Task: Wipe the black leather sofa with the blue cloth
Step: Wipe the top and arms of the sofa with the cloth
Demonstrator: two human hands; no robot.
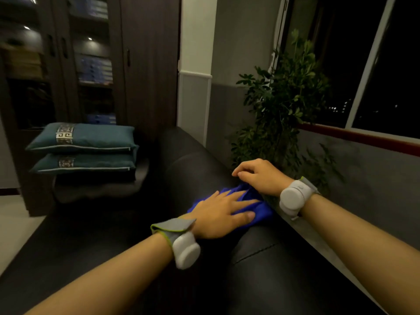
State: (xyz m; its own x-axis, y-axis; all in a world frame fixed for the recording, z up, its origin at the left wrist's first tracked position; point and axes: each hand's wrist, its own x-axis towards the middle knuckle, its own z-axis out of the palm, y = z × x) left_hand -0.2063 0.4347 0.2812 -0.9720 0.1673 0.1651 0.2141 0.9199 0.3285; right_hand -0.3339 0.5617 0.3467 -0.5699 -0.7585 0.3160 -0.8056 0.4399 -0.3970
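Both hands on the blue cloth [261,209] atop the sofa [284,269] backrest: my left hand [223,215] pressing flat, right hand [259,176] pinching its edge; most leather looks unwiped

Black leather sofa [284,269] is smooth with a dull sheen; blue cloth [261,210] soft, matt; far-left cushions [91,138] woven fabric.
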